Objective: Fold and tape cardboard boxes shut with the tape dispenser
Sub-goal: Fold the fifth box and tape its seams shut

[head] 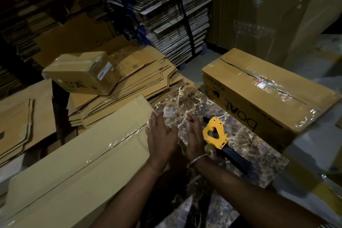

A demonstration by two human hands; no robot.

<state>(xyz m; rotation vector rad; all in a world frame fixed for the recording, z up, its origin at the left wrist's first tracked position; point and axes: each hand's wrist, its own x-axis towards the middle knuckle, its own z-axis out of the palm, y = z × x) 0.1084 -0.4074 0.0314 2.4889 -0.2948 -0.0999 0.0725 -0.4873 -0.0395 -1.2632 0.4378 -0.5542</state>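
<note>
Nearest us, in the lower left of the frame, we have a long flat cardboard box (pixel 77 163), its matte brown top split by a centre seam under a glossy strip of clear tape. Our left hand (pixel 161 135) lies at its right end, fingers straight and close together, palm against the box edge. Our right hand (pixel 194 139) stands just beside it, fingers straight and held together, gripping nothing; a thin metal bangle (pixel 197 160) circles the wrist. Just right of that hand the tape dispenser (pixel 214 135) lies on the marble slab (pixel 259 157), its yellow angular body pierced by a cut-out, a dark handle trailing toward lower right. The slab is polished, dark brown with pale veins.

Farther off, at centre right, a second taped carton (pixel 268 94) shows wrinkled shiny tape. At centre left, a small wrapped box (pixel 83 74) sits tilted on a pile of flattened cartons (pixel 129 94). Behind, strapped stacks of corrugated sheets (pixel 174 15) rise.
</note>
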